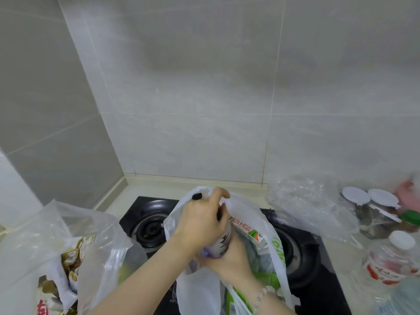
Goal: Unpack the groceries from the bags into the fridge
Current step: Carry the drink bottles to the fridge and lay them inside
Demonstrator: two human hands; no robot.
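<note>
left hand (200,223) curls round smooth cylindrical bottle (223,244) top | right hand (229,261) grips its base | thin crinkly white bag (247,208) surrounds both | glossy black stove (318,283) beneath

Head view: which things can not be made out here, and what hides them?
All head view.
Bottle: mostly covered by left hand and right hand; label unreadable.
White bag: its film hides the lower contents.
Snack packets: cut off by the bottom edge.
Jars: blurred, contents unclear.
</note>
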